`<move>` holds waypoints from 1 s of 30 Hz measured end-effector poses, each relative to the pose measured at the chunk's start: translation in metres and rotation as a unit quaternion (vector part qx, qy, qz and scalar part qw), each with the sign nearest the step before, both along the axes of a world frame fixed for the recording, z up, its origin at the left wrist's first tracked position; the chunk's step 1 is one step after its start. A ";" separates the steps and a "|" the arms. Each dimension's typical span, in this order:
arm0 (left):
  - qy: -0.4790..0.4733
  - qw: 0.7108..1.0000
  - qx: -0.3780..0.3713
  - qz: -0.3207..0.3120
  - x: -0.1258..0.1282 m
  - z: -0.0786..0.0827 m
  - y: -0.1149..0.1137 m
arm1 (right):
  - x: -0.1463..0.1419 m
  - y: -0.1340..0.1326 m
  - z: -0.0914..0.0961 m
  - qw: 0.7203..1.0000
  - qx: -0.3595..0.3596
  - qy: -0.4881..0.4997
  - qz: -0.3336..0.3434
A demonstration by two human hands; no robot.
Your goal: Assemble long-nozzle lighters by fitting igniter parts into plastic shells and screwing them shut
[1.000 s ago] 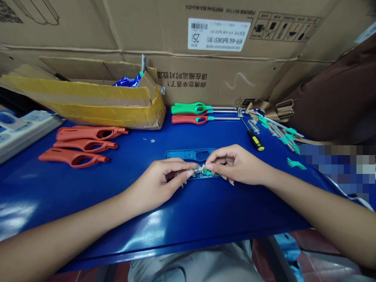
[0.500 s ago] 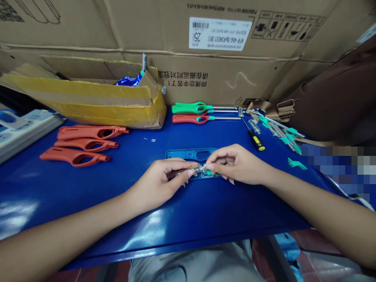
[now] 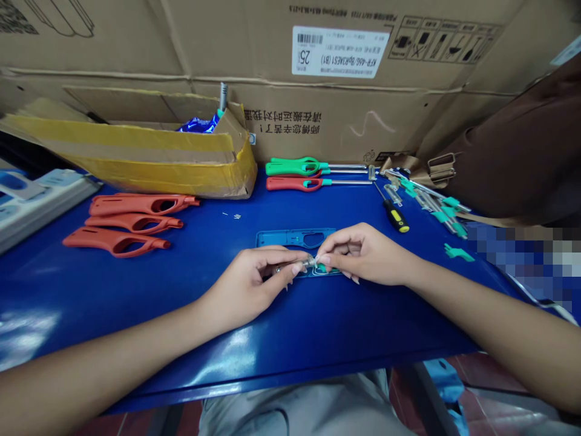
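My left hand (image 3: 252, 281) is closed around a clear lighter fuel tank (image 3: 305, 264), held sideways with its nozzle end pointing right. At that end my right hand (image 3: 356, 253) pinches a thin white tube (image 3: 316, 270), which loops down below the fingertips; the exact spot of the pinch is hidden. Under both hands lies one blue lighter shell half (image 3: 306, 274) with a green part (image 3: 323, 267) in it, partly covered by my fingers. Just behind it rests the other blue shell half (image 3: 290, 238), inner side up.
Several red lighter shells (image 3: 115, 241) lie at left, below a yellow-taped carton (image 3: 181, 172). Finished-looking green (image 3: 290, 166) and red lighters (image 3: 290, 184) lie behind. A screwdriver (image 3: 396, 217), metal rods with green parts (image 3: 436, 209), a brown bag (image 3: 512, 151) and a power strip (image 3: 40, 200) flank the table.
Both hands stay almost in place. My right fingertips have shifted very slightly left at the tank's nozzle end.
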State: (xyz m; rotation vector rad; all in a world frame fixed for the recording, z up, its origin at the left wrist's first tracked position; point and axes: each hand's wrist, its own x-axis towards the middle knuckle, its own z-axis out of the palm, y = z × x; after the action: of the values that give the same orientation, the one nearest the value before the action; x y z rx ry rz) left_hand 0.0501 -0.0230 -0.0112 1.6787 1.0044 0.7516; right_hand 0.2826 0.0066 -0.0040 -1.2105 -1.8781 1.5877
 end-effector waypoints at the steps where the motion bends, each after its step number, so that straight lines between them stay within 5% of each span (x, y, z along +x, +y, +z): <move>1: 0.001 1.000 -0.001 0.000 0.000 0.000 0.000 | 0.000 0.000 0.000 1.000 0.001 0.001 0.003; 14: -0.025 0.998 -0.051 0.021 0.000 0.001 0.001 | 0.003 -0.001 0.007 1.000 0.014 0.000 0.010; 23: -0.019 0.999 -0.013 0.024 0.000 0.002 -0.002 | 0.001 -0.002 0.007 1.000 0.003 -0.025 -0.007; 30: -0.027 0.998 -0.025 0.046 -0.002 0.003 -0.001 | 0.003 0.000 0.004 0.995 0.101 -0.011 -0.005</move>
State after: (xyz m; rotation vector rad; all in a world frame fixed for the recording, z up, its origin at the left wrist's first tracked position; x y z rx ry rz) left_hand 0.0485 -0.0239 -0.0084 1.5692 1.0608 0.8210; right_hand 0.2859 0.0066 0.0005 -1.1510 -1.9883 1.3474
